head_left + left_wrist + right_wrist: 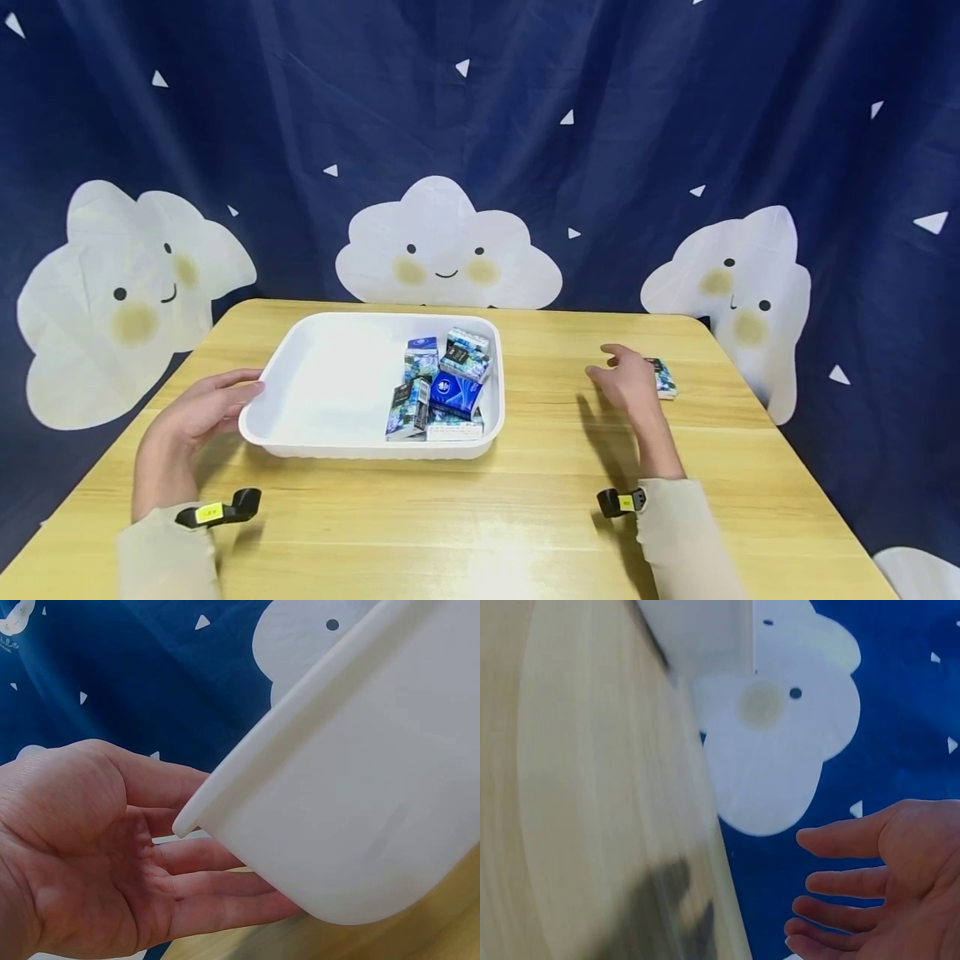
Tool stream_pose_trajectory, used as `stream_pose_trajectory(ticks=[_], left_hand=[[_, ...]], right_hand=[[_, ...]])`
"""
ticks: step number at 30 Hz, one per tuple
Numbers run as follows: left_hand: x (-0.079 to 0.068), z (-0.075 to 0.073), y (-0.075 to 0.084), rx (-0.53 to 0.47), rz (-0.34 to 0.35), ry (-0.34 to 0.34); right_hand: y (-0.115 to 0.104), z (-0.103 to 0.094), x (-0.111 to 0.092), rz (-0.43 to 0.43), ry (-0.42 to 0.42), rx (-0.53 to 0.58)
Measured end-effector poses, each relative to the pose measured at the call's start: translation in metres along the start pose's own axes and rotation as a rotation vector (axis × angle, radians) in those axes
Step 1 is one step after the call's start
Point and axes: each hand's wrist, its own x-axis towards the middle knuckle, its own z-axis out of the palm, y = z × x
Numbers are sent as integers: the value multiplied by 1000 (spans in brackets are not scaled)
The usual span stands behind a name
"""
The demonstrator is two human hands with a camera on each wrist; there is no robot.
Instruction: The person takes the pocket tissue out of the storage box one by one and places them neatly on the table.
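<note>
A white plastic tray [322,392] is on the left half of the table. My left hand [206,408] grips its left end, thumb at the rim and fingers reaching under the lip along the outer wall; the left wrist view shows this wall [352,825] up close. Several small blue and floral tissue packs [456,393] are heaped in the tray's right side. My right hand [628,382] is over the right part of the table, holding nothing, its fingers spread and relaxed. Just right of it lies another floral tissue pack [663,380], partly hidden by the hand.
The light wooden table [420,517] extends towards me and to both sides. Behind it hangs a dark blue curtain [600,50] with white clouds and triangles. Small black cameras [619,502] sit on both wrists.
</note>
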Motion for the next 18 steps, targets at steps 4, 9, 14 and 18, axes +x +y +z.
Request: stream_pose_trajectory(ticks=[4,9,14,18], left_hand=[[0,-1,0,-4,-1,-1],[2,-2,-1,6,2,-8],[1,-2,0,20,-11,-4],[0,-1,0,23,-15,0]], right_hand=[[-15,6,-3,-16,-20,1],[-31,14,-6,-31,-57,5],[-43,24,-9,-50,-68,14],[-52,33,-11,-56,-80,12]])
